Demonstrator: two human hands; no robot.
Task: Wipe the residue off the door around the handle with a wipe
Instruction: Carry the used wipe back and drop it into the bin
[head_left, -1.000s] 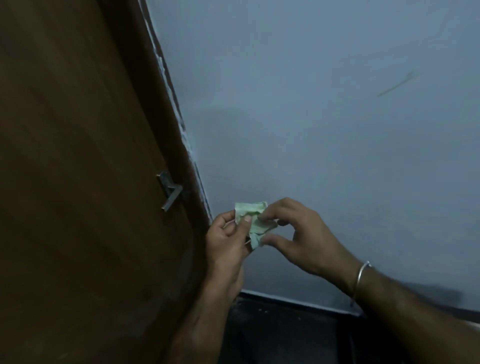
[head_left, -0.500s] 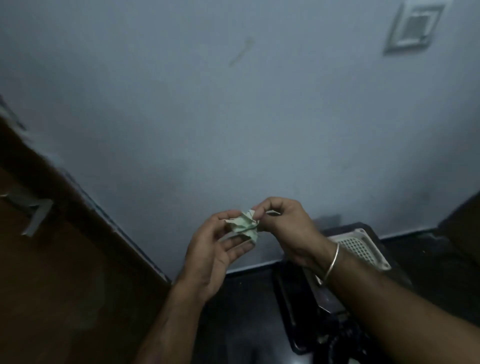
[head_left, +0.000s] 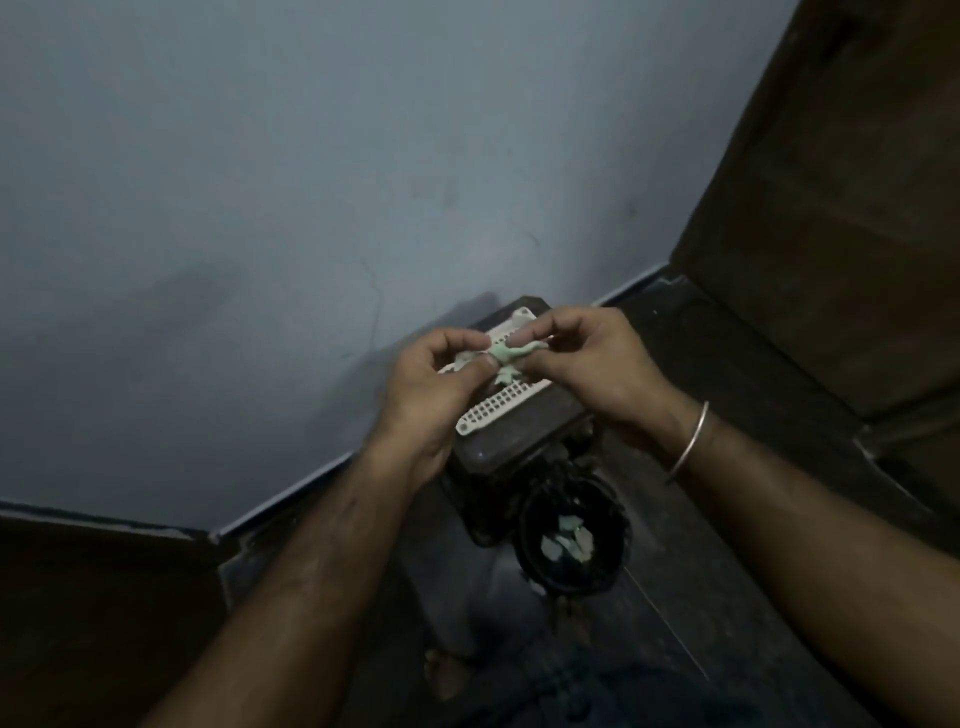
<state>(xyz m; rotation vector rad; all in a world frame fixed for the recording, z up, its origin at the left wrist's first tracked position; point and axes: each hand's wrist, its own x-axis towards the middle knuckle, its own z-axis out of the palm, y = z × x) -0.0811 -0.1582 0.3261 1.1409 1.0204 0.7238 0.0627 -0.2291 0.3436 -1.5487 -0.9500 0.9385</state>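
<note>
A small crumpled pale green wipe (head_left: 506, 354) is held in front of me between both hands. My left hand (head_left: 434, 387) pinches its left side with thumb and fingers. My right hand (head_left: 592, 361) pinches its right end; a metal bangle sits on that wrist. The brown door (head_left: 88, 613) shows only as a dark corner at the lower left, and its handle is out of view.
A grey-blue wall (head_left: 311, 182) fills the upper view. Below my hands stands a dark box with a white perforated grille (head_left: 498, 408). A round black bin (head_left: 569, 540) with pale green scraps inside sits on the dark floor. Brown wooden furniture (head_left: 831, 208) rises at the right.
My view has swung right and down, away from the door and its handle, toward the floor and bin. Both hands kept hold of the wipe and crumpled it smaller.
</note>
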